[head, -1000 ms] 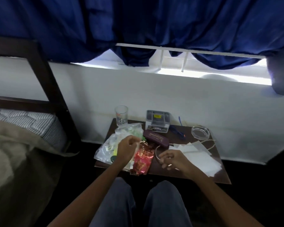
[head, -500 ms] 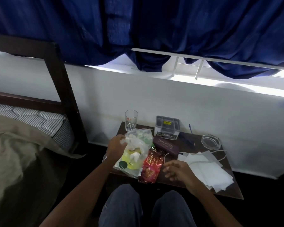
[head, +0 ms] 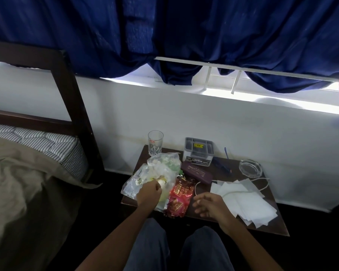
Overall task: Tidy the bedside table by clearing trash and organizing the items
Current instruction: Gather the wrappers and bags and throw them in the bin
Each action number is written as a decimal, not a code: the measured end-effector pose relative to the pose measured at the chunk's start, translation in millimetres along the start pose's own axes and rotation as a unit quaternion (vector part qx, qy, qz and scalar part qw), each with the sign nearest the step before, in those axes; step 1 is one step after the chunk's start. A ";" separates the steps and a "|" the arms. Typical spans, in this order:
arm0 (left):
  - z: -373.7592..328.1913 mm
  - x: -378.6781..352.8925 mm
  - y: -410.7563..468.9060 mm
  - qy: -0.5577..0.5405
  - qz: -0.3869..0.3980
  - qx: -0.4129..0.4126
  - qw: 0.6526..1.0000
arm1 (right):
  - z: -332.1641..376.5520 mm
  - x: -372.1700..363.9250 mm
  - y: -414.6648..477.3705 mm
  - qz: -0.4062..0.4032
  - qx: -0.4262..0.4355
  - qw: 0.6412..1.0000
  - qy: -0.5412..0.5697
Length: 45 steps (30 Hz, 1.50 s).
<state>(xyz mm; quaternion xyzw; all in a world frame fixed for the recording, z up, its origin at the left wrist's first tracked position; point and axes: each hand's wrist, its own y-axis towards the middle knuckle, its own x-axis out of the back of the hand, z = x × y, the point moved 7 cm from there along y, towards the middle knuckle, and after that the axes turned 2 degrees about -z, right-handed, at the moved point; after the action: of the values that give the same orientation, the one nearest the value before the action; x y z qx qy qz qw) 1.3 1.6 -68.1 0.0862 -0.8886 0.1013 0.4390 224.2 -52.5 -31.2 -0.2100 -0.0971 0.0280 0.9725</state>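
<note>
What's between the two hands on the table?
The red snack wrapper lies between the left hand, gripping the plastic bag, and the right hand; head view.

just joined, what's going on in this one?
A person sits at a bedside table, sorting clutter. The left hand grips a clear plastic bag at the table's front left. The right hand hovers open and holds nothing, between a red snack wrapper and a pile of white tissues. Behind them stand a glass, a grey box, a dark case and an ashtray.
</note>
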 end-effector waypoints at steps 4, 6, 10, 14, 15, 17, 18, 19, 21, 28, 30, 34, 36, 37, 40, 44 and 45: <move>6.7 13.7 -5.9 -0.203 -0.031 0.064 0.977 | 0.7 -2.3 2.3 -0.003 0.000 1.000 0.015; 3.2 18.1 -14.6 -0.335 -0.011 0.087 0.938 | 5.2 -6.3 2.0 -0.002 0.009 1.000 0.028; -16.8 27.3 -35.4 -0.461 0.045 0.101 0.881 | 25.3 -24.6 -1.0 0.035 0.040 0.996 0.069; -44.5 26.3 -55.8 -0.473 0.124 0.086 0.868 | 41.4 -46.2 -1.6 0.094 0.047 0.985 0.137; -52.5 24.4 -59.9 -0.466 0.143 0.071 0.870 | 42.3 -47.0 -1.6 0.097 0.045 0.983 0.148; -63.1 21.6 -62.0 -0.432 0.136 0.030 0.891 | 43.3 -42.3 -3.4 0.082 0.045 0.983 0.159; -66.6 20.3 -62.2 -0.412 0.122 0.013 0.903 | 42.6 -36.7 -4.3 0.066 0.047 0.984 0.160; -68.7 18.1 -62.1 -0.396 0.111 0.003 0.911 | 40.5 -29.6 -4.5 0.045 0.047 0.985 0.161; -70.7 8.5 -62.9 -0.376 0.109 0.004 0.920 | 34.9 -14.6 -5.9 0.007 0.042 0.986 0.163; -80.3 -34.8 -72.6 -0.312 0.164 -0.014 0.936 | 7.5 58.7 -18.1 -0.059 0.007 0.986 0.153; -89.6 -44.9 -74.1 -0.261 0.164 -0.045 0.950 | -7.1 90.9 -27.9 -0.077 0.003 0.986 0.149; -129.3 -62.0 -88.3 -0.214 0.185 -0.114 0.952 | -46.4 154.8 -43.4 -0.126 -0.030 0.988 0.080; -145.9 -71.6 -95.8 -0.218 0.195 -0.124 0.948 | -73.0 183.6 -49.4 -0.139 -0.058 0.989 -0.014; -153.7 -77.2 -99.9 -0.221 0.203 -0.131 0.945 | -87.4 195.7 -53.2 -0.134 -0.071 0.986 -0.070; -171.8 -91.7 -116.3 -0.225 0.236 -0.146 0.934 | -143.5 217.6 -70.5 -0.068 -0.113 0.965 -0.226; -191.2 -112.0 -134.5 -0.193 0.279 -0.173 0.925 | -240.3 253.1 -115.0 -0.037 -0.231 0.925 -0.299; -192.8 -116.1 -136.9 -0.190 0.285 -0.174 0.923 | -260.1 259.5 -125.7 -0.040 -0.259 0.919 -0.294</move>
<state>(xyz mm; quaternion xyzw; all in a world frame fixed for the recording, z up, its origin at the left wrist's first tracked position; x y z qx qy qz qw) 251.1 -73.8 -31.9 -0.2310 -0.9461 0.0472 0.2221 532.3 -247.1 -165.4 -0.4326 -0.3909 0.0237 0.8121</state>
